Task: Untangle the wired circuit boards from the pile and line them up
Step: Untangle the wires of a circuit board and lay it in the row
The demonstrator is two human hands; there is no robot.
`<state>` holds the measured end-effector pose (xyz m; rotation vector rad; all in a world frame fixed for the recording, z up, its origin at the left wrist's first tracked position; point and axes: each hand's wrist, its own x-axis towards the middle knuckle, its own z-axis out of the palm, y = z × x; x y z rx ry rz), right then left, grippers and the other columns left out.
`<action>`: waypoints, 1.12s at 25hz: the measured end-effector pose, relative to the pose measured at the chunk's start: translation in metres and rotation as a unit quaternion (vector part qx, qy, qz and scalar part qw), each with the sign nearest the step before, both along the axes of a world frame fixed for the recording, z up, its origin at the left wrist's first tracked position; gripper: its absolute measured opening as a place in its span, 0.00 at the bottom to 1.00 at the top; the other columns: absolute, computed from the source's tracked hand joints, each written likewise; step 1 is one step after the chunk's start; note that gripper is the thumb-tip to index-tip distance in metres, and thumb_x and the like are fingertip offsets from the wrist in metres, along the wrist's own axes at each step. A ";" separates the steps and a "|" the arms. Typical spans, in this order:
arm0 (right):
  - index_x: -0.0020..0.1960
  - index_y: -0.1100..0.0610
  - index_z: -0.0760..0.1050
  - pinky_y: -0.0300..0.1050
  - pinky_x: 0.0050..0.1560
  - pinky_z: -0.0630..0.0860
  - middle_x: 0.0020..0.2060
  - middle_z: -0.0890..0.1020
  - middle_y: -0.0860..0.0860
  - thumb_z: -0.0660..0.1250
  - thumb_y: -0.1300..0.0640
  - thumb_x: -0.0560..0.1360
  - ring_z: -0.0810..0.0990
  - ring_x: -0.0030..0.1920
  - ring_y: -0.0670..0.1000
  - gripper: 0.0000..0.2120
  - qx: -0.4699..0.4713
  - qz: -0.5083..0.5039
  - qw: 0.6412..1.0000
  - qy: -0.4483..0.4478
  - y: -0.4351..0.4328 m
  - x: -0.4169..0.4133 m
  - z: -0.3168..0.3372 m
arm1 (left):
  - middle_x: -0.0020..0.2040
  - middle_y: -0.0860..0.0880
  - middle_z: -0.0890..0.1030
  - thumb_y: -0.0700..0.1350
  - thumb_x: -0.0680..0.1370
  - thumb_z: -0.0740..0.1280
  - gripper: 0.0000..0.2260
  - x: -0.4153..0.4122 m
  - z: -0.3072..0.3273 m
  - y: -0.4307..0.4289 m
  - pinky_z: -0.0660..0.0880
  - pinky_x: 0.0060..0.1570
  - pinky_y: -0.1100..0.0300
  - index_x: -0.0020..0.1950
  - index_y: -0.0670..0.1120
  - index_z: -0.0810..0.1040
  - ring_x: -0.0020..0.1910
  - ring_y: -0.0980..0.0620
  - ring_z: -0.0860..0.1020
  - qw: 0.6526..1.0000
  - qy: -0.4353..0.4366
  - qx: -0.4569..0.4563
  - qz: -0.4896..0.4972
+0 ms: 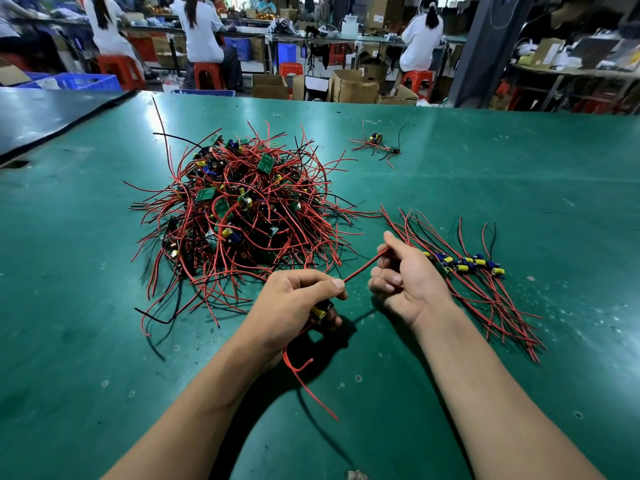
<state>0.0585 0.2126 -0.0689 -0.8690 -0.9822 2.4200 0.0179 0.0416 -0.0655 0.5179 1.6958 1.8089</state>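
Board (320, 311) with a yellow part on it is held low in the left hand (294, 303), just above the tabletop (450, 174) and in front of the pile (239, 213); most of it is hidden by the curled fingers (337, 284), which are clamped on it and on the start of its red wire (365, 268). That wire is stretched taut across to the right hand (405, 278), whose fingers are pinched on its far end, presumably so that it is drawn straight before the board is laid down. A second red wire (304, 379) hangs loose below the left hand and trails toward the near edge.

Just beyond the right hand, a row (464, 265) of finished boards is laid side by side, wires fanned out to both sides; its nearest board is partly covered by the right hand. How many boards remain in the pile cannot be counted, since the wires cover them. A small clump (379, 143) lies well apart at the far side; whether it is tangled cannot be told.
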 end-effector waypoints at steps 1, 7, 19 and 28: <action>0.35 0.59 0.72 0.35 0.16 0.55 0.25 0.64 0.47 0.65 0.51 0.82 0.56 0.16 0.42 0.19 0.013 0.001 1.000 0.001 0.000 0.000 -0.001 | 0.27 0.40 0.75 0.38 0.76 0.69 0.08 0.000 0.000 0.000 0.76 0.30 0.63 0.40 0.35 0.81 0.25 0.48 0.78 1.000 -0.004 0.002 0.001; 0.37 0.58 0.82 0.36 0.22 0.63 0.29 0.74 0.48 0.71 0.46 0.77 0.63 0.22 0.44 0.18 0.202 -0.008 0.979 0.004 0.000 0.001 -0.009 | 0.29 0.42 0.77 0.39 0.76 0.69 0.09 -0.004 -0.003 -0.002 0.77 0.35 0.60 0.42 0.33 0.81 0.27 0.48 0.79 1.000 -0.013 0.004 0.011; 0.46 0.55 0.85 0.34 0.23 0.61 0.24 0.71 0.47 0.72 0.53 0.77 0.64 0.22 0.43 0.07 0.235 0.223 0.946 -0.005 -0.015 0.010 -0.008 | 0.36 0.36 0.78 0.38 0.77 0.69 0.08 -0.005 -0.001 -0.002 0.79 0.35 0.57 0.44 0.32 0.80 0.29 0.46 0.80 0.999 -0.041 0.015 0.010; 0.37 0.56 0.77 0.35 0.22 0.61 0.25 0.69 0.47 0.74 0.57 0.76 0.60 0.21 0.45 0.11 0.279 -0.059 0.959 -0.005 -0.004 -0.004 -0.013 | 0.30 0.44 0.78 0.38 0.76 0.70 0.07 -0.002 0.002 0.001 0.77 0.37 0.59 0.41 0.35 0.82 0.28 0.49 0.79 1.000 -0.011 -0.004 0.001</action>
